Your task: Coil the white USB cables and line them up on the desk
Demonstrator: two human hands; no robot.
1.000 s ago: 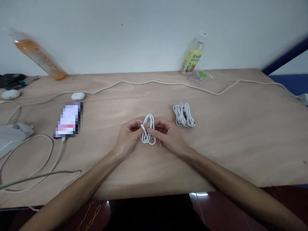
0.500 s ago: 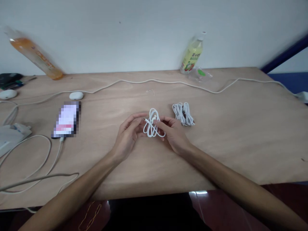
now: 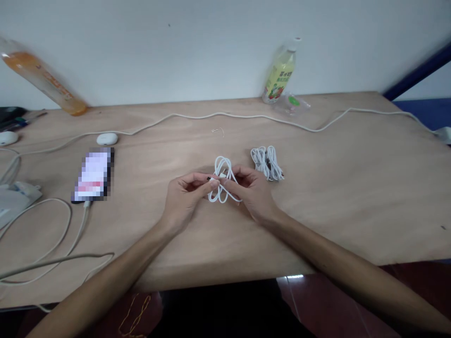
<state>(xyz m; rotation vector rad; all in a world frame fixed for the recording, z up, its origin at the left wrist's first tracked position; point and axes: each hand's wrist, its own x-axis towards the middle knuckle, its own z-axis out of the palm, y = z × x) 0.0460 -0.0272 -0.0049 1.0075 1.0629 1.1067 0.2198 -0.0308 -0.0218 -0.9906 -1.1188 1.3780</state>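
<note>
A small coiled white cable (image 3: 222, 180) is held between both hands over the middle of the wooden table (image 3: 345, 197). My left hand (image 3: 185, 199) pinches the cable's plug end with thumb and fingertips. My right hand (image 3: 252, 192) grips the loops from the right side, fingers curled. A second bundled white cable (image 3: 267, 162) lies on the table just beyond my right hand, untouched.
A phone (image 3: 93, 174) lies at the left with a charging cord (image 3: 52, 234) looping toward the near edge. A long white cord (image 3: 197, 117) runs across the back. A yellow-green bottle (image 3: 278, 75) and an orange bottle (image 3: 42, 80) stand against the wall. A white puck (image 3: 106, 138) sits behind the phone.
My left hand, open half a second ago, has closed again on the plug end of the cable. The coil has stayed in my right hand and shifted slightly.
</note>
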